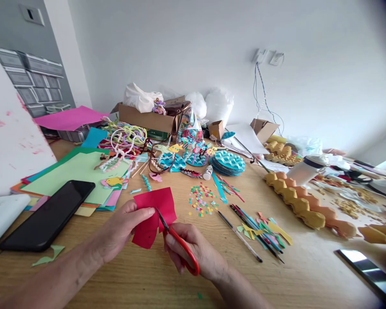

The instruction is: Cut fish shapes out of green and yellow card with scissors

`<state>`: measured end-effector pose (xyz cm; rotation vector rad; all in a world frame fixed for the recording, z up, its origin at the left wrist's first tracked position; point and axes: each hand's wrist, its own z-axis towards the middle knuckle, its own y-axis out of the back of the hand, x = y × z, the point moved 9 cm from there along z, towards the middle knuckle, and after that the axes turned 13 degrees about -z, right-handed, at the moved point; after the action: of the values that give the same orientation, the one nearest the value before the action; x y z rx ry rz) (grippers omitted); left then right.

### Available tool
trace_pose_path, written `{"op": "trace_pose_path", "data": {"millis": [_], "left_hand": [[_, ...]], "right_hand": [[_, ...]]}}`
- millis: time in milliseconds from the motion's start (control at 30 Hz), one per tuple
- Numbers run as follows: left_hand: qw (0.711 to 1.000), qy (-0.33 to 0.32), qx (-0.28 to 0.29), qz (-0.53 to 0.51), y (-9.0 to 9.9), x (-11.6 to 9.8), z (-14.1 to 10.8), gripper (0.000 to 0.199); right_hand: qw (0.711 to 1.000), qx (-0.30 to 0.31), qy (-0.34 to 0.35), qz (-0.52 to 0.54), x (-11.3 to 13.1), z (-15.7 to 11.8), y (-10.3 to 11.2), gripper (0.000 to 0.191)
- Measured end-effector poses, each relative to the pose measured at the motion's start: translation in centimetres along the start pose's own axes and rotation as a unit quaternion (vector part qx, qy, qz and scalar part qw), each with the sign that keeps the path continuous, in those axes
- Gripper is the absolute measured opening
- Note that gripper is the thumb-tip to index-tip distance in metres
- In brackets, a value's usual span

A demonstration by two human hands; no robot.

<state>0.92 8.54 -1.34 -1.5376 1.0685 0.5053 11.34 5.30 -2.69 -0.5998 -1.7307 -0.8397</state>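
Note:
Pinched between the thumb and fingers of my left hand (125, 227) is a piece of red paper (159, 199), raised above the table. A cut runs into the paper from its lower edge, and the lower left part carries small dark marks. My right hand (193, 246) grips red-handled scissors (185, 249), fingers in the loops. Their dark blades point up and left and meet the paper at the cut, close to my left thumb. Part of the blades is hidden by the paper.
A black phone (48, 214) lies left beside stacked coloured paper (73, 171). Confetti dots (202, 199), pens (239, 236) and paper scraps (260, 227) lie ahead and right. Farther back are blue wavy discs (227, 163); egg-carton strips (292, 201) and another phone (369, 272) sit right.

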Motion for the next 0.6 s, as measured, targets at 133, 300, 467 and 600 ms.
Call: {"op": "trace_pose_path", "data": {"millis": [133, 300, 467, 600], "left_hand": [[1.0, 0.0, -0.006, 0.003, 0.05, 0.05, -0.11, 0.016], [1.0, -0.006, -0.017, 0.008, 0.1, -0.13, -0.28, 0.017], [1.0, -0.011, -0.015, 0.009, 0.11, -0.18, -0.2, 0.016], [1.0, -0.009, -0.012, 0.011, 0.12, -0.11, -0.14, 0.016]], "right_hand": [[1.0, -0.005, -0.001, -0.006, 0.03, 0.01, 0.04, 0.05], [1.0, -0.016, -0.001, -0.019, 0.1, -0.02, 0.09, 0.049], [0.999, -0.029, 0.001, -0.017, 0.09, -0.05, 0.2, 0.047], [0.999, -0.031, 0.004, -0.008, 0.16, -0.04, 0.19, 0.044]]}}
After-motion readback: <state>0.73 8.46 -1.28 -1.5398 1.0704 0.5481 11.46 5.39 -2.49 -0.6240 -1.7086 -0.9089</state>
